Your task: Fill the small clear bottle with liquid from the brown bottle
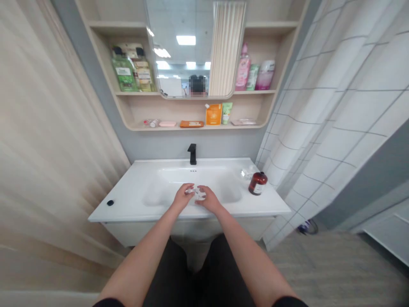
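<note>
Along the near edge of the white sink [121, 200], your left hand [182, 198] and right hand [209, 200] press together on a crumpled clear plastic piece [198, 194]; keep your fingers firm, well left of the brown bottle [257, 183].

1. I see a left hand [182, 197] and a right hand [209, 200], both bare, with bare forearms [137, 260].
2. Black sleeve hems [108, 302] just show at the bottom edge of my view.
3. Dark, plain fabric [172, 273] covers the legs; trousers or shorts, I can't tell.
</note>
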Demonstrator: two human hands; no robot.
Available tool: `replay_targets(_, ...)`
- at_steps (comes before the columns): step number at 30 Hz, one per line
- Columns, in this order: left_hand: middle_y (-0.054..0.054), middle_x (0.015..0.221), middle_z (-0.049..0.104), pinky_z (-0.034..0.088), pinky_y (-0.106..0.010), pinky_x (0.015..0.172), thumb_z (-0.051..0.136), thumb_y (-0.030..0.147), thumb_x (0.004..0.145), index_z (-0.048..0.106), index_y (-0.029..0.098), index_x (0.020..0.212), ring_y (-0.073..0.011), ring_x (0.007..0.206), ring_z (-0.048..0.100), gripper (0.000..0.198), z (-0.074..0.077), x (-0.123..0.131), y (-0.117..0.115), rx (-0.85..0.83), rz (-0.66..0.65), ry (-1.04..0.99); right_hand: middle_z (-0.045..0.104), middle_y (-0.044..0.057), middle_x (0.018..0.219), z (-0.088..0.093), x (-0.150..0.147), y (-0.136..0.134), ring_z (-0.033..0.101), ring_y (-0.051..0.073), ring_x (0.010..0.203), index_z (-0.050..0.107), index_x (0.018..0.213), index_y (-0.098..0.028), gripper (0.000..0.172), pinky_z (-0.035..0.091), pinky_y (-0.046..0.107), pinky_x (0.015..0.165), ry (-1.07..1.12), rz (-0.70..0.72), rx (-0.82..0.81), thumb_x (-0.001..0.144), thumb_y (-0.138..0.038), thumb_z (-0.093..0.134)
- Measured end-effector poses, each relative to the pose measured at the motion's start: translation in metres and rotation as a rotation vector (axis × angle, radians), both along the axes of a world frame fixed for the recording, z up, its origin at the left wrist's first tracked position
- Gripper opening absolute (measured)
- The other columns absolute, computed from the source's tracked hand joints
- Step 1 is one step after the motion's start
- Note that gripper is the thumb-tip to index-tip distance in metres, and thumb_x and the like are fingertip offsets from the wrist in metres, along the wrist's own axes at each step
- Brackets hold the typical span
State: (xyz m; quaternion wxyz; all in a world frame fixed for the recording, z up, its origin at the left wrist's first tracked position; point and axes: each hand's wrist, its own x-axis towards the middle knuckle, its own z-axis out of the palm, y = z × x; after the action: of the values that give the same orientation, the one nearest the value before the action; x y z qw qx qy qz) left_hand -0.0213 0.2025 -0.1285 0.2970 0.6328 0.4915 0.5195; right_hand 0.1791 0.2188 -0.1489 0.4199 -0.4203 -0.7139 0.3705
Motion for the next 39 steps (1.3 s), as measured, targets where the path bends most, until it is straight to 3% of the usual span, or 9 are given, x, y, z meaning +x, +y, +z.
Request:
replay_targets(6,-0.006,0.104,0.083,0.06,-0.035,0.088,0.08,0.03,0.087,0.081,0.022,0.103,-0.0223,0.09,0.075,0.019,0.005,-0.007,0.0,-0.016,0.033,0.222,0.066,0.008,0.136,-0.005,0.002,0.001,0.067,0.03,0.125,0.069,0.14,-0.031,0.082,0.063,0.047,0.1,-0.041,-0.023,0.028,0.064,-0.018,0.096)
replay_targets(14,0.0,0.063,0.068,0.049,-0.031,0.073,0.067,0.053,0.099,0.077,0.022,0.09,-0.0202,0.064,0.067,0.034,0.009,-0.006,-0.004,-0.182,0.089,0.36,0.068,0.008,0.133,0.002,-0.002,0.003,0.067,0.031,0.124,0.07,0.141,-0.028,0.085,0.058,0.051,0.111,-0.128,0.02,0.088,0.061,-0.011,0.094)
replay_targets(17,-0.004,0.072,0.072,0.05,-0.033,0.08,0.062,0.051,0.103,0.073,0.023,0.084,-0.0229,0.076,0.07,0.036,0.01,-0.005,-0.004,-0.134,0.156,0.449,0.069,0.007,0.129,0.005,-0.004,0.003,0.066,0.031,0.124,0.072,0.137,-0.028,0.083,0.054,0.053,0.115,-0.143,0.033,0.116,0.06,-0.01,0.094)
replay_targets(20,-0.007,0.098,0.079,0.055,-0.035,0.089,0.068,0.03,0.096,0.076,0.023,0.096,-0.0238,0.095,0.074,0.01,0.009,-0.006,-0.002,-0.027,0.045,0.345,0.069,0.007,0.128,0.005,-0.004,0.004,0.067,0.031,0.122,0.072,0.136,-0.03,0.081,0.058,0.052,0.11,-0.096,0.014,0.048,0.061,-0.014,0.095)
replay_targets(24,-0.007,0.121,0.078,0.059,-0.036,0.093,0.071,0.01,0.078,0.075,0.023,0.117,-0.0225,0.108,0.074,0.041,0.006,-0.009,0.001,-0.033,-0.043,0.124,0.068,0.007,0.129,0.002,-0.001,0.003,0.067,0.031,0.125,0.069,0.139,-0.03,0.081,0.063,0.046,0.097,-0.017,0.0,-0.047,0.063,-0.019,0.095)
replay_targets(29,-0.007,0.111,0.078,0.06,-0.041,0.095,0.072,0.018,0.084,0.075,0.022,0.108,-0.0225,0.095,0.072,0.024,0.0,-0.009,0.004,-0.059,0.007,0.173,0.067,0.007,0.131,0.0,0.0,0.001,0.067,0.03,0.125,0.07,0.138,-0.031,0.081,0.062,0.046,0.101,-0.007,-0.008,-0.026,0.062,-0.018,0.095)
replay_targets(33,-0.008,0.118,0.077,0.06,-0.038,0.093,0.069,0.007,0.074,0.076,0.021,0.112,-0.0244,0.108,0.073,0.041,-0.003,-0.01,0.005,-0.049,-0.068,0.143,0.067,0.008,0.134,0.0,0.0,0.0,0.067,0.031,0.123,0.072,0.138,-0.03,0.081,0.061,0.05,0.105,-0.017,0.018,0.0,0.062,-0.015,0.095)
replay_targets(36,-0.007,0.112,0.076,0.06,-0.038,0.088,0.072,0.013,0.077,0.075,0.021,0.107,-0.0228,0.096,0.071,0.031,-0.003,-0.011,0.004,-0.057,0.011,0.157,0.067,0.008,0.135,0.002,0.0,0.0,0.067,0.031,0.125,0.072,0.139,-0.03,0.081,0.059,0.05,0.107,-0.016,0.012,0.007,0.063,-0.015,0.095)
replay_targets(39,-0.006,0.112,0.074,0.06,-0.037,0.087,0.073,0.013,0.076,0.075,0.021,0.107,-0.0218,0.095,0.07,0.032,-0.003,-0.011,0.003,-0.017,-0.049,0.173,0.068,0.007,0.132,0.003,0.0,-0.001,0.066,0.031,0.126,0.072,0.137,-0.03,0.081,0.058,0.05,0.11,-0.029,0.008,0.015,0.061,-0.013,0.095)
